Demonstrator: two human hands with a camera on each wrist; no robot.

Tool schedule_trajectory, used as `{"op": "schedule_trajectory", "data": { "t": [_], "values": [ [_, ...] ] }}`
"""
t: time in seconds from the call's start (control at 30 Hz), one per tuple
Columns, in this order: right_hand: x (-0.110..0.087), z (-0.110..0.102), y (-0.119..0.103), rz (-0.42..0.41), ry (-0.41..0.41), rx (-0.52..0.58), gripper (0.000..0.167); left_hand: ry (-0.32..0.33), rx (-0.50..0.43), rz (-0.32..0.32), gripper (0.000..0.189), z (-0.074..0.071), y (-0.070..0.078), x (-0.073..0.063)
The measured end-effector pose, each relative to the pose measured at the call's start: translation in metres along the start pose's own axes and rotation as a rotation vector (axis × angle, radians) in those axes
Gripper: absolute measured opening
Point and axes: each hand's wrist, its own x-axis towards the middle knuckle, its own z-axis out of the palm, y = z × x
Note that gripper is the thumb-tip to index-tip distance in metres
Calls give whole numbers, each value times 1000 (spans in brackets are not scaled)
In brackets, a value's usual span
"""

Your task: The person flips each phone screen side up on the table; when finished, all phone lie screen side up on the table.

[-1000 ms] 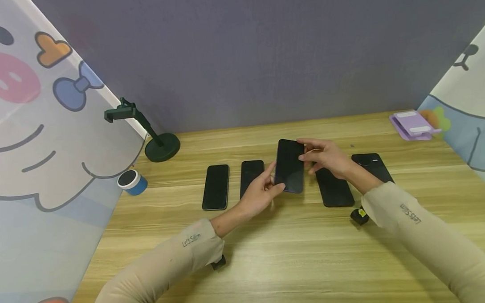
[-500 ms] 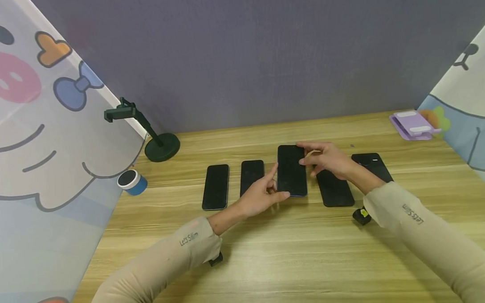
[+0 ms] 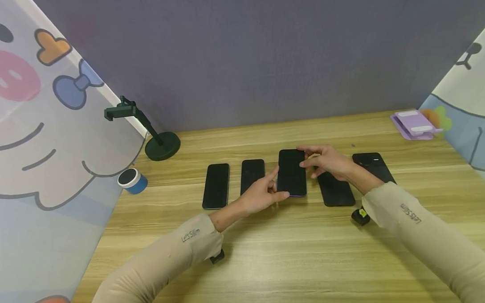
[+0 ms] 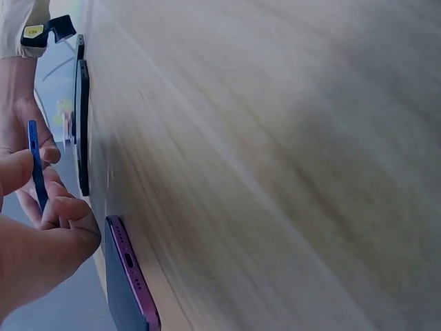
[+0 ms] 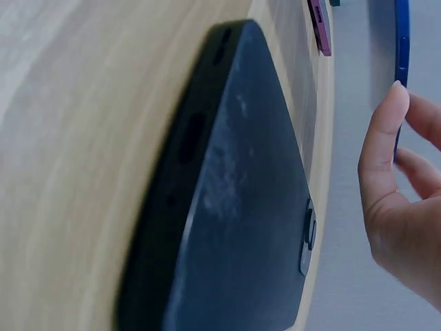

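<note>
Both my hands hold a black-screened smartphone (image 3: 291, 173) with a blue edge, screen up. My left hand (image 3: 260, 196) grips its lower left corner, thumb on the bottom edge of the front. My right hand (image 3: 331, 161) pinches its upper right edge between thumb and fingers. In the left wrist view the blue edge of the smartphone (image 4: 36, 162) shows it raised off the table. Beside my left hand lies a phone (image 3: 252, 173) with a purple-pink frame, partly covered by that hand. Under my right hand lies another dark phone (image 3: 336, 190), its upper part hidden.
A black phone (image 3: 216, 186) lies furthest left in the row, and a back-up phone (image 3: 375, 167) furthest right, partly behind the right forearm. A dark green phone stand (image 3: 162, 146), a blue-and-white jar (image 3: 133, 181) and a purple folding stand (image 3: 414, 124) stand around the wooden table (image 3: 294, 265).
Both hands have lowered the held smartphone slightly and brought it a little nearer to me, and it has straightened. The other phones have not moved.
</note>
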Motion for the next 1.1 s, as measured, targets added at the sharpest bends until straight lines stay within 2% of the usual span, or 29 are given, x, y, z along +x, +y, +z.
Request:
{"op": "schedule_trajectory", "data": {
  "t": [0.23,0.43,0.67,0.93,1.1],
  "values": [
    [2,3,2,45,-29,7,66,-8,59,-42,86,0,2,0],
    [8,4,8,105,-68,-16,67,-32,82,-117,84,-1,7,1],
    [9,7,5,171,-87,-48,69,-43,110,-186,83,0,10,5],
    [11,8,3,174,-75,-57,68,-38,139,-233,83,1,14,8],
    [12,10,4,153,-68,-123,67,-39,176,-257,83,2,17,9]
  ]
}}
